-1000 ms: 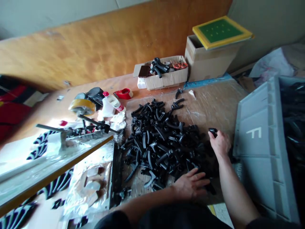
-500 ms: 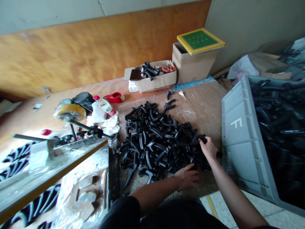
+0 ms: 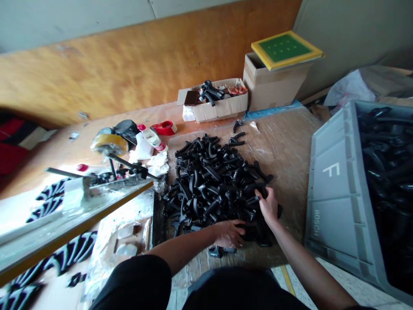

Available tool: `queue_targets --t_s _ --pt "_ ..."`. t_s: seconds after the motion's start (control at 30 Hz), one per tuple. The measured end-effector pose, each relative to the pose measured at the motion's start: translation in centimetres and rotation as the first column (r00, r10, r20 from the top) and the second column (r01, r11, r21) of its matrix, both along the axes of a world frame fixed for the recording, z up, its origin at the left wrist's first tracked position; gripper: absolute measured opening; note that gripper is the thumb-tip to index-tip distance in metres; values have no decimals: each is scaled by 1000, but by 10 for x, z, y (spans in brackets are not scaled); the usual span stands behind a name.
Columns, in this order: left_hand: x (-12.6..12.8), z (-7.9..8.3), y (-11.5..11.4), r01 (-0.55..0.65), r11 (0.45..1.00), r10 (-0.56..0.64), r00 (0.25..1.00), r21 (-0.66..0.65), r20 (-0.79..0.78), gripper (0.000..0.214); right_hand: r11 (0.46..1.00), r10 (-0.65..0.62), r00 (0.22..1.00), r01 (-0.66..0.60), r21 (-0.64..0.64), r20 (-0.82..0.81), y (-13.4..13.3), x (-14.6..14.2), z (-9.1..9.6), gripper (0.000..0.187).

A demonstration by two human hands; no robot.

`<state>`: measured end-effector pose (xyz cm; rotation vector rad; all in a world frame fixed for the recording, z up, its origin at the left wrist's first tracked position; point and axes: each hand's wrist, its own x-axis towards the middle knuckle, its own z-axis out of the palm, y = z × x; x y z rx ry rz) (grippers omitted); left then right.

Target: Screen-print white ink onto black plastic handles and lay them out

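Observation:
A heap of black curved handle-like parts [image 3: 206,176], some with ribbed grips, lies on the table before me. My left hand [image 3: 229,234] rests at the heap's near edge, back up, fingers spread and a little blurred against the parts. At the right side of the heap, my right hand [image 3: 268,206] has its fingers bent round a black handle part [image 3: 263,191]. How firmly it grips is hard to see. Under and between both hands lie more of the same parts, partly hidden.
A grey crate [image 3: 332,189] full of black parts stands at right. Behind the heap are an open carton [image 3: 219,107] and a taller box [image 3: 274,84] under a green-and-yellow frame. At left stand a screen-printing frame [image 3: 80,224], a tape roll [image 3: 109,144] and a bottle [image 3: 153,138].
Both my hands have moved left and the right one slightly nearer me, along the heap's edge. Parts at the near right have shifted. The view has turned slightly left.

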<state>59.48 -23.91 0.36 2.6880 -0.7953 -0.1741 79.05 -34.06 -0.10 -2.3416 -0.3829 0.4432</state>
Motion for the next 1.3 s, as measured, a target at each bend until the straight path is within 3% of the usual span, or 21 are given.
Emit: queue_targets --t_s 0.1,0.23,0.33,0.43,0.6,0.7,0.8,0.93,1.0,1.13,1.23,1.3 --pt "-3 4 0 115 993 -114 993 -30 11 15 992 115 989 -120 49 92 29 -15 17 43" --pt "-8 0 -11 42 999 -42 999 7 1 13 959 272 959 -277 65 75 49 -14 25 34" --pt "-16 1 -23 -50 998 50 999 31 23 13 948 306 951 -308 79 36 40 -1 17 32" --pt "-24 5 -32 -140 990 139 990 18 33 17 962 263 965 -263 77 16 25 15 2 37" --pt "-32 11 -45 -266 963 268 960 -32 81 20 940 233 972 -232 249 24 16 38 -11 57" --pt "-37 17 -51 -416 905 424 900 -87 101 17 913 225 972 -236 332 72 24 48 -3 56" --pt "-45 26 -55 -586 799 599 793 -134 111 17 890 255 960 -280 360 116 43 50 18 49" --pt "-65 40 -54 -757 610 792 593 -234 147 20 892 359 921 -386 237 150 81 41 44 47" --pt "-80 47 -50 -790 545 838 521 -282 160 22 895 420 903 -429 124 95 101 36 49 50" --pt "-126 57 -37 -802 495 869 465 -334 172 25 901 434 901 -434 -28 9 128 27 51 42" --pt "-173 63 -24 -805 482 876 457 -347 156 25 947 322 928 -317 -58 187 129 14 62 36" --pt "-207 65 -13 -797 480 876 458 -367 152 24 976 213 905 -217 -30 367 121 -2 77 36"
